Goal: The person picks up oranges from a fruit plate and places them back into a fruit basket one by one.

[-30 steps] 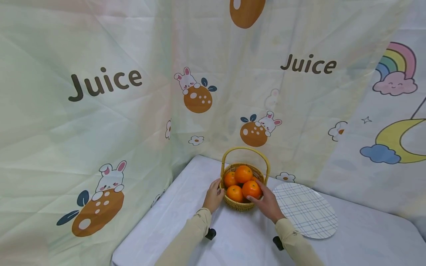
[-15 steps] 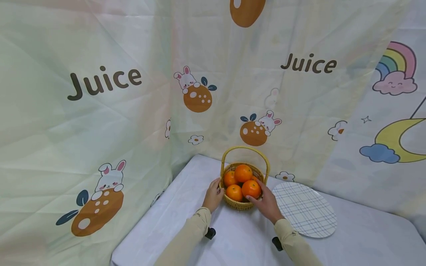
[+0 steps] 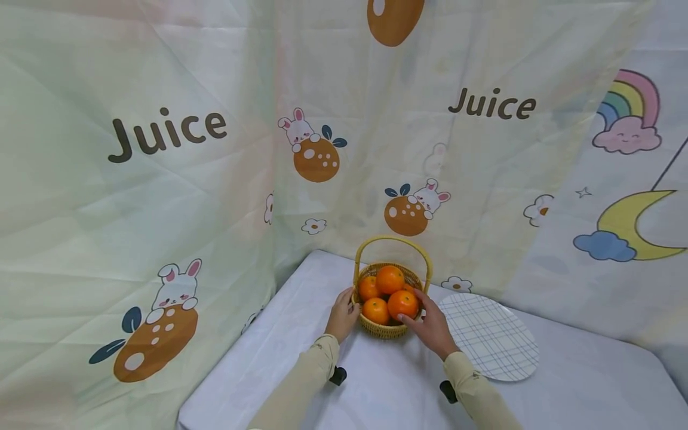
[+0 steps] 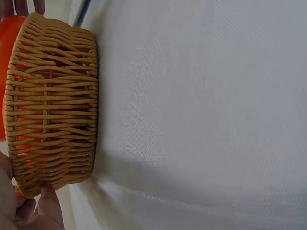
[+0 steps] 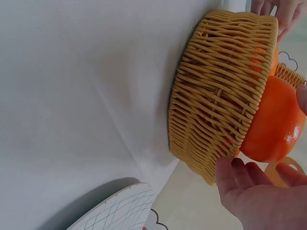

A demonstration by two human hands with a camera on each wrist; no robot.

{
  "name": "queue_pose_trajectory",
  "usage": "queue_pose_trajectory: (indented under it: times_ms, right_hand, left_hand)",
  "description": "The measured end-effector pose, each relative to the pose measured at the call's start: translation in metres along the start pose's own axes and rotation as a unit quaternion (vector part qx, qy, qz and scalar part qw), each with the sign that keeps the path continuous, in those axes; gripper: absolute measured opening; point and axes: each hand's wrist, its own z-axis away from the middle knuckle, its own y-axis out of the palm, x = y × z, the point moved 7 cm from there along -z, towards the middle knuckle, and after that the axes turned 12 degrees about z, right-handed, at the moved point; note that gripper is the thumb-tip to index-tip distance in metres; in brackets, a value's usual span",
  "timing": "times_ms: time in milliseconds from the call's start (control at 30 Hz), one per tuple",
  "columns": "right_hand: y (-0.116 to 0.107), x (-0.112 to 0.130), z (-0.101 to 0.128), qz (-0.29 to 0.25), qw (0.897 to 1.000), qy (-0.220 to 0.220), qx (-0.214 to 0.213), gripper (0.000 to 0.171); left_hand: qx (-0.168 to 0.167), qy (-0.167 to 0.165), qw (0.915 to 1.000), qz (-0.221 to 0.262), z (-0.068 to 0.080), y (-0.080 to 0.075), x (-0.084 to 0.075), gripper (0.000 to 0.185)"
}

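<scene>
Four oranges sit piled in a small woven basket (image 3: 390,322), a little below the middle of the head view. It has a tall yellow hoop handle (image 3: 392,245) over the top. It stands on the bench (image 3: 376,388), which has a white cloth on it.

Both hands are at the basket, one on each side. The left hand (image 3: 341,313) rests on the left wall of the basket. Its fingers bend round the rim there, and its thumb touches the weave low down, as the left wrist view shows (image 4: 48,211). The right hand (image 3: 432,325) is at the right side. Its fingers curl round the front right orange (image 3: 402,304) and its thumb sits under that orange, by the rim. In the right wrist view the fingertips (image 5: 235,175) touch the basket edge just beside the orange (image 5: 271,124). So this grip looks closed on the orange, while the left one steadies the basket.

I think the step in hand is taking that orange out. Next, the right hand would need to lift it straight up, clear of the rim and the hoop, while the left hand keeps the basket from sliding.

One oval plate (image 3: 491,337) with thin blue checks lies flat on the bench just to the right of the basket. Behind it all hangs a cloth wall (image 3: 161,179) with bunnies and the word Juice.
</scene>
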Motion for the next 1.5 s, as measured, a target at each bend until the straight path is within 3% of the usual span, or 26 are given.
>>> queue_pose_trajectory:
  times_ms: [333, 567, 800, 967, 1233, 1500]
  right_hand:
    - [-0.008, -0.001, -0.002, -0.001, 1.000, 0.006, -0.006, 0.084]
    - [-0.017, -0.004, -0.002, -0.006, 1.000, 0.001, -0.009, 0.083]
    - [-0.031, -0.012, -0.003, 0.012, 1.000, 0.018, -0.009, 0.083]
    - [-0.046, -0.021, -0.003, 0.037, 0.999, 0.019, -0.023, 0.083]
    - [-0.069, -0.046, -0.002, 0.078, 0.996, 0.027, -0.042, 0.087]
    - [-0.090, -0.073, -0.004, 0.115, 0.992, 0.036, -0.046, 0.089]
  left_hand:
    - [-0.001, -0.006, 0.9999, -0.013, -0.011, 0.001, 0.008, 0.050]
    - [0.000, 0.006, 0.9990, -0.044, -0.016, 0.000, 0.002, 0.049]
    - [0.017, 0.031, 0.9953, -0.090, -0.022, -0.001, -0.002, 0.048]
    - [0.033, 0.031, 0.9927, -0.111, -0.029, -0.003, -0.002, 0.047]
    - [0.072, 0.010, 0.9792, -0.189, -0.038, -0.004, 0.002, 0.049]
    - [0.087, 0.056, 0.9554, -0.276, -0.048, -0.017, -0.007, 0.053]
